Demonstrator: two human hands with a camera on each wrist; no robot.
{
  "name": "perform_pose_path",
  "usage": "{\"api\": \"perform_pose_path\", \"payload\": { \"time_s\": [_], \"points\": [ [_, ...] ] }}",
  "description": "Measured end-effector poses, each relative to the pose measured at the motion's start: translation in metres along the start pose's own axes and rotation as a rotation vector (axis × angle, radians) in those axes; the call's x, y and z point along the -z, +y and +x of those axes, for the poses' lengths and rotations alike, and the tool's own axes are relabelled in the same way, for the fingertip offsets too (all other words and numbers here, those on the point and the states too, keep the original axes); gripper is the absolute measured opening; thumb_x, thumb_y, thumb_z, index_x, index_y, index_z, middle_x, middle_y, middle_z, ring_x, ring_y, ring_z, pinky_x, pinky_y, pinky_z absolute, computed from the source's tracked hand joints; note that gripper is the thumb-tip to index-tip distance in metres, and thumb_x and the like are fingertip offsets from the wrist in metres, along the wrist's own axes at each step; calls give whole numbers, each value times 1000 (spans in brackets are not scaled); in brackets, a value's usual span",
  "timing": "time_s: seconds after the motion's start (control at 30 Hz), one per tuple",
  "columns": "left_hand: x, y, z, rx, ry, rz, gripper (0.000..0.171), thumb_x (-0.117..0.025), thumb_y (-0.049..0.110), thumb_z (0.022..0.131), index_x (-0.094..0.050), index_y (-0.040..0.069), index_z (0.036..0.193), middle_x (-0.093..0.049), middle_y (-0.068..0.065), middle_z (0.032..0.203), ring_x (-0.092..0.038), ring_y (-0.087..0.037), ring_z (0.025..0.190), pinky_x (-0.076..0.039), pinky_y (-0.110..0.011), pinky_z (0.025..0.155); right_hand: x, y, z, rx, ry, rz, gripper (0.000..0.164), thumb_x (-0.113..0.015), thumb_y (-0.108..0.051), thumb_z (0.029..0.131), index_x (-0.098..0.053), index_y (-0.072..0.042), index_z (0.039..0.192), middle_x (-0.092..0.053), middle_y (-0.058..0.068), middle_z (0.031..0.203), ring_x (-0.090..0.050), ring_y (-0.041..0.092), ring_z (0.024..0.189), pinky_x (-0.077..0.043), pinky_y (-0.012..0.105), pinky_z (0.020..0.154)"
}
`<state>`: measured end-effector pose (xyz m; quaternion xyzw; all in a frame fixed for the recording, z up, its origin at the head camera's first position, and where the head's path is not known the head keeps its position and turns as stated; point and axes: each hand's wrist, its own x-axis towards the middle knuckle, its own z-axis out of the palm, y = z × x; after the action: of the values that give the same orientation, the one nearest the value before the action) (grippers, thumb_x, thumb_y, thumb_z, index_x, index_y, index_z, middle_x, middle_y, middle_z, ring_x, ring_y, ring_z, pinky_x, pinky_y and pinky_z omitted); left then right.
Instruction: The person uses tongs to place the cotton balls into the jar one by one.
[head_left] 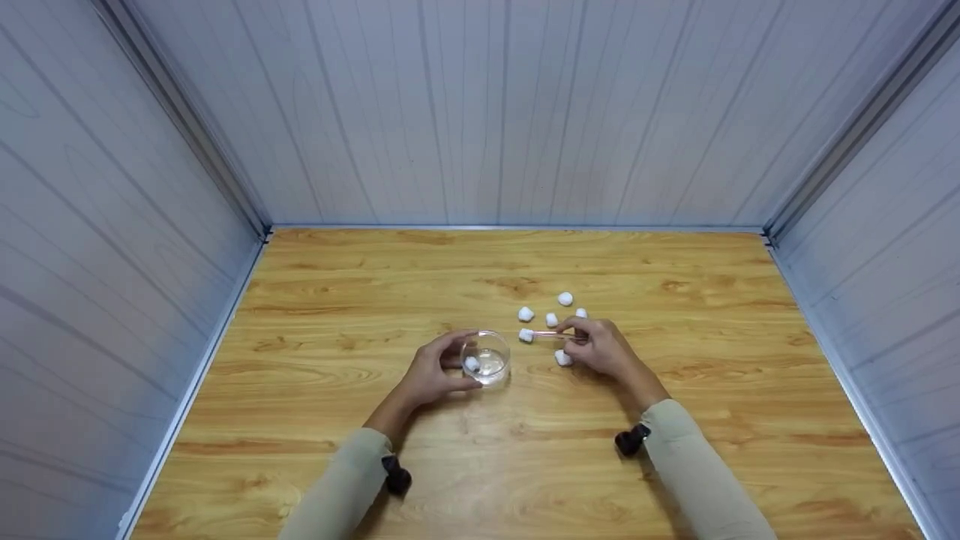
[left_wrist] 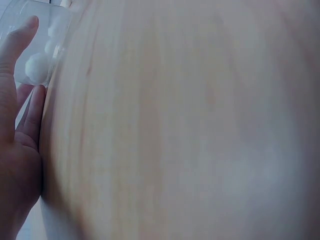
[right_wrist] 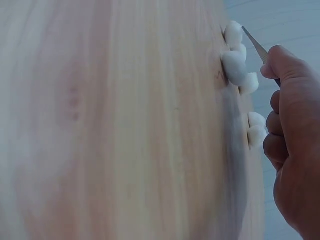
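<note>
My left hand (head_left: pixel 431 373) holds a clear round cup (head_left: pixel 498 360) from its left side, thumb and fingers around the wall. Inside the cup, a white cotton ball (head_left: pixel 471 364) lies against the left side; the left wrist view shows it through the wall (left_wrist: pixel 36 68). To the right, my right hand (head_left: pixel 600 349) pinches a pair of slim tweezers (head_left: pixel 549 334) pointing left. Their tips meet a cotton ball (head_left: pixel 526 336) just right of the cup; whether it is lifted off the table I cannot tell. In the right wrist view the tweezers (right_wrist: pixel 256 44) reach the farthest cotton ball (right_wrist: pixel 233 34).
Several loose cotton balls lie around the right hand, among them one farther back (head_left: pixel 565 298), one behind the tweezers' tips (head_left: pixel 526 314) and one nearer (head_left: pixel 562 358). The wood-grain table (head_left: pixel 375 285) is bounded by pale panel walls (head_left: pixel 480 112) at the back and both sides.
</note>
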<state>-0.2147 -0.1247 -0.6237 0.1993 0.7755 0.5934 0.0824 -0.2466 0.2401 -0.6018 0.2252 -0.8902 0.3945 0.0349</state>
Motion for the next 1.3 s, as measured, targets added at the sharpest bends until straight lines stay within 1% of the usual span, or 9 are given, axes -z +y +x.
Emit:
{"api": "perform_pose_path", "payload": {
  "time_s": [0.07, 0.2, 0.37, 0.47, 0.63, 0.83, 1.07, 1.13, 1.3],
  "points": [
    [0, 1, 0, 1, -1, -4, 85, -101, 3, 81, -63, 9, 158, -72, -26, 149, -72, -44, 137, -66, -33, 108, 1, 0, 0, 2, 11, 16, 25, -73, 2, 93, -85, -11, 111, -47, -10, 70, -36, -2, 64, -32, 21, 62],
    [0, 0, 0, 2, -1, -4, 85, -100, 2, 82, -63, 8, 158, -72, -25, 150, -71, -44, 138, -65, -30, 108, 3, -1, 1, 26, 32, 18, 22, -75, 3, 92, -84, -10, 109, -49, -8, 71, -39, -1, 65, -34, 21, 62],
    [0, 0, 0, 8, 2, 8, 85, -100, 3, 82, -63, 9, 158, -72, -24, 150, -71, -43, 138, -65, -29, 108, 3, -1, 2, 23, -10, 11, 23, -75, 2, 94, -84, -9, 113, -49, -6, 69, -37, -2, 64, -33, 21, 62],
    [0, -1, 1, 13, -3, 12, 86, -100, 5, 83, -62, 11, 159, -71, -24, 151, -72, -43, 137, -65, -29, 109, 2, 0, 1, 1, -44, 13, 23, -74, 0, 97, -84, -10, 116, -50, -6, 69, -36, -2, 63, -33, 21, 61],
    [-1, -1, 2, 16, -11, 10, 85, -100, 5, 83, -62, 12, 160, -70, -24, 151, -72, -43, 136, -65, -29, 108, 3, 3, 0, -38, -53, 5, 21, -74, -4, 101, -84, -11, 119, -47, -9, 68, -34, -1, 61, -32, 21, 61],
    [0, -1, 2, 10, -6, 17, 86, -100, 3, 82, -62, 10, 159, -71, -25, 150, -73, -43, 136, -65, -29, 108, 2, 5, 2, -38, -77, 16, 19, -74, -6, 103, -84, -9, 119, -48, -11, 69, -35, 0, 63, -32, 22, 62],
    [0, 1, 2, 10, -5, 24, 87, -101, 5, 82, -61, 9, 160, -71, -24, 151, -73, -43, 135, -65, -33, 110, 1, 5, 3, -52, -112, 26, 21, -73, -6, 102, -83, -10, 120, -60, -5, 72, -35, -1, 64, -34, 23, 65],
    [0, 1, 1, 7, -2, 25, 87, -101, 5, 82, -61, 9, 160, -71, -24, 150, -73, -43, 134, -65, -33, 110, 0, 5, 3, -59, -117, 24, 21, -73, -6, 101, -83, -11, 120, -59, -6, 72, -35, -1, 65, -35, 23, 66],
    [-1, 0, 1, 2, 0, 27, 87, -101, 5, 82, -62, 9, 160, -71, -24, 150, -73, -42, 135, -65, -31, 109, -2, 3, 3, -76, -113, 20, 21, -73, -4, 98, -82, -9, 116, -51, -8, 71, -38, 1, 65, -34, 22, 64]
  ]
}}
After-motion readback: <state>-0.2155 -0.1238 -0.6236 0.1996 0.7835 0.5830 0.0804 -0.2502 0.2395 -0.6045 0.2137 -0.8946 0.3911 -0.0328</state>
